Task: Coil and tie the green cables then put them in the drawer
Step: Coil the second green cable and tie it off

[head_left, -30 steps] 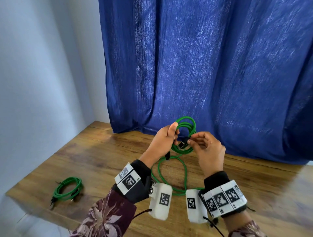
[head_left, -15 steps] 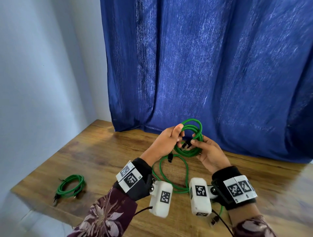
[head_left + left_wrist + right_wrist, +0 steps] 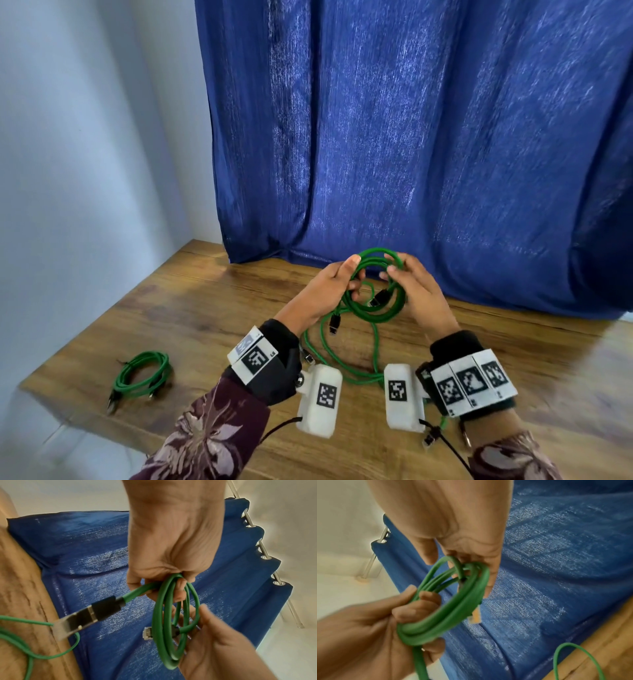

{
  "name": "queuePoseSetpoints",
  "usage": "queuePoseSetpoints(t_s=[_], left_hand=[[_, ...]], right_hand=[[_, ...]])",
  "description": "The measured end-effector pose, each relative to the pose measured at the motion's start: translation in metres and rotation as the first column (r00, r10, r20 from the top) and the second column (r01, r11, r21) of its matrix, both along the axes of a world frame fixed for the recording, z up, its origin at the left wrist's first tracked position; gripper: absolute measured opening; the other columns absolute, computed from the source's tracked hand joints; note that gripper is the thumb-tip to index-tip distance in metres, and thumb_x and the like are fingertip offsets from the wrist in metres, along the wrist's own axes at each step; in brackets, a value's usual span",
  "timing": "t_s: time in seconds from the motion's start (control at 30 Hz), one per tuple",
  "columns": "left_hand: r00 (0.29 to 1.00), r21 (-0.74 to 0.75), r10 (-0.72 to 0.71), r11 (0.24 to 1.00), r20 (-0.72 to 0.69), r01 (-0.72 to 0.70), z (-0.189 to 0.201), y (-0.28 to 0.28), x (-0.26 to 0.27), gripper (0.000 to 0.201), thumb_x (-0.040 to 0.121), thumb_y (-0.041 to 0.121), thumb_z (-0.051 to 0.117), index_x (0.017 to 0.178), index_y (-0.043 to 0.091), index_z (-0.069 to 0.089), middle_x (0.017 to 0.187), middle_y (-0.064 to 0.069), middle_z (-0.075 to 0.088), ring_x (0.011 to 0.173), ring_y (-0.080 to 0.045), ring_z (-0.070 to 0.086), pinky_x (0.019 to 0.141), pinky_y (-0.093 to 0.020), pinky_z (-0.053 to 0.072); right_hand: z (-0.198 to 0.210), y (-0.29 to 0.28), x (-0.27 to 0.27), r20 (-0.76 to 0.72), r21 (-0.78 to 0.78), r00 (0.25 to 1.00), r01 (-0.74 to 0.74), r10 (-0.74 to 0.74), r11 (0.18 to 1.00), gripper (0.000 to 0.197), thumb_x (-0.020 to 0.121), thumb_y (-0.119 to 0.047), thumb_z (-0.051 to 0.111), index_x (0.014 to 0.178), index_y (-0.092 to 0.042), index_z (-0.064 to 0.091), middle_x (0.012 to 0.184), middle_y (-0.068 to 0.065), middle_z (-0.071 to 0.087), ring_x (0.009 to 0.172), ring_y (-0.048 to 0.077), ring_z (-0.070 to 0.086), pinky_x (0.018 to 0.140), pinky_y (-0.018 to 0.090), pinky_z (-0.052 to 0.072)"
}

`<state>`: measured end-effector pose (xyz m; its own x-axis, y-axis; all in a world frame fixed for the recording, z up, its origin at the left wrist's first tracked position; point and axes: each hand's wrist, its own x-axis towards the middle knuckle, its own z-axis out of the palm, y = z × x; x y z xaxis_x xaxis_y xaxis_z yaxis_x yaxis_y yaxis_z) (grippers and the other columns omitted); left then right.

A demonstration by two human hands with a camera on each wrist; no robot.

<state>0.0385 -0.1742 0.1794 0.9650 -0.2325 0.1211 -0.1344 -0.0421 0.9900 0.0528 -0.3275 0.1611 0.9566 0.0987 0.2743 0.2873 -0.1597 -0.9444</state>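
Green cable coil (image 3: 373, 284) held up above the tabletop (image 3: 191, 308), pinched on one side by left hand (image 3: 325, 294), fingers curled round the strands, and on the other by right hand (image 3: 416, 294). Loose green loops (image 3: 342, 356) trailed below the grip. Second coiled cable (image 3: 144, 375) lay well left of the grip, blue curtain (image 3: 411, 137) beyond.

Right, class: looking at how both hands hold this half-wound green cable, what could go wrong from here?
1. The coil is held only at its two sides by the left hand and right hand; loosening either might let the loops spring apart.
2. The loose plug dangles below and could snag the slack cable lying on the table.
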Motion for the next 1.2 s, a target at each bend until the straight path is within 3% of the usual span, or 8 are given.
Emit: queuePoseSetpoints(t_s=[0.13,0.27,0.4,0.53,0.67,0.8,0.93,1.2], left_hand=[[1.0,-0.021,-0.012,1.0,0.003,0.012,-0.001,0.002,0.0,0.04,0.102,0.028,0.024,0.075,0.011,0.048,0.052,0.008,0.035,0.046,-0.002,0.042,0.053,-0.01,0.039],[0.998,-0.064,-0.057,0.996,0.002,0.057,-0.004,0.006,-0.002,0.039,0.102,0.028,0.024,0.077,0.012,0.049,0.051,0.011,0.035,0.048,-0.001,0.041,0.054,-0.01,0.037],[0.995,-0.071,-0.096,0.993,-0.013,0.095,-0.011,0.002,-0.003,0.038,0.102,0.03,0.023,0.079,0.013,0.049,0.05,0.013,0.037,0.051,-0.002,0.041,0.058,-0.013,0.037],[0.998,0.015,-0.058,0.998,-0.013,0.058,-0.011,0.0,-0.004,0.037,0.102,0.029,0.025,0.077,0.014,0.048,0.057,0.008,0.035,0.051,-0.002,0.04,0.056,-0.014,0.035],[0.998,0.125,-0.038,0.992,0.045,0.032,-0.008,-0.003,0.0,0.035,0.102,0.022,0.027,0.075,0.014,0.047,0.061,0.003,0.034,0.047,0.001,0.04,0.055,-0.013,0.035],[0.994,0.094,-0.108,0.99,0.026,0.105,-0.008,-0.011,-0.007,0.035,0.102,0.018,0.026,0.075,0.014,0.048,0.061,0.002,0.033,0.052,-0.002,0.037,0.055,-0.011,0.036],[0.984,-0.007,-0.154,0.988,-0.089,0.154,-0.015,-0.011,-0.012,0.035,0.102,0.02,0.028,0.081,0.011,0.054,0.062,0.001,0.04,0.051,0.001,0.052,0.059,-0.013,0.045],[0.909,-0.218,-0.159,0.973,-0.385,0.078,-0.018,-0.01,-0.007,0.023,0.096,0.026,0.046,0.095,0.01,0.063,0.067,0.003,0.07,0.065,-0.011,0.069,0.063,-0.025,0.056]], right_hand=[[0.0,-0.005,-0.001,0.244,-0.198,0.968,-0.017,0.066,0.98,0.039,0.094,-0.02,0.045,0.133,-0.025,0.046,0.112,-0.004,0.066,0.098,0.004,0.062,0.098,0.021,0.041],[-0.001,-0.019,0.005,0.216,-0.329,0.963,-0.084,0.162,0.941,0.052,0.083,-0.02,0.062,0.132,-0.029,0.048,0.107,-0.004,0.07,0.103,-0.002,0.061,0.1,0.019,0.04],[0.001,-0.019,0.006,0.332,-0.453,0.938,0.068,0.097,0.889,0.058,0.077,-0.001,0.07,0.128,-0.023,0.054,0.112,-0.01,0.064,0.086,-0.022,0.054,0.089,0.0,0.035],[-0.009,-0.021,0.0,0.286,-0.486,0.954,0.068,0.085,0.871,0.063,0.08,-0.006,0.068,0.136,-0.023,0.045,0.12,0.0,0.063,0.099,0.001,0.058,0.098,0.022,0.043],[-0.002,-0.013,-0.013,0.228,-0.139,0.959,-0.138,0.167,0.981,0.048,0.093,-0.028,0.043,0.139,-0.029,0.032,0.13,-0.004,0.054,0.123,-0.001,0.047,0.104,0.012,0.03],[0.003,-0.012,-0.011,0.242,-0.199,0.945,-0.173,0.22,0.965,0.038,0.096,-0.023,0.038,0.132,-0.028,0.049,0.098,-0.01,0.068,0.083,0.014,0.06,0.085,0.02,0.041],[-0.003,-0.029,-0.013,0.118,-0.137,0.925,-0.346,0.362,0.928,0.037,0.096,-0.003,0.041,0.13,-0.017,0.048,0.074,-0.016,0.065,0.062,-0.002,0.047,0.063,0.009,0.039],[-0.035,-0.017,-0.017,0.196,-0.057,0.98,-0.003,0.014,0.998,0.032,0.085,-0.014,0.05,0.104,-0.034,0.066,0.106,0.002,0.068,0.102,0.016,0.062,0.094,0.028,0.044]])
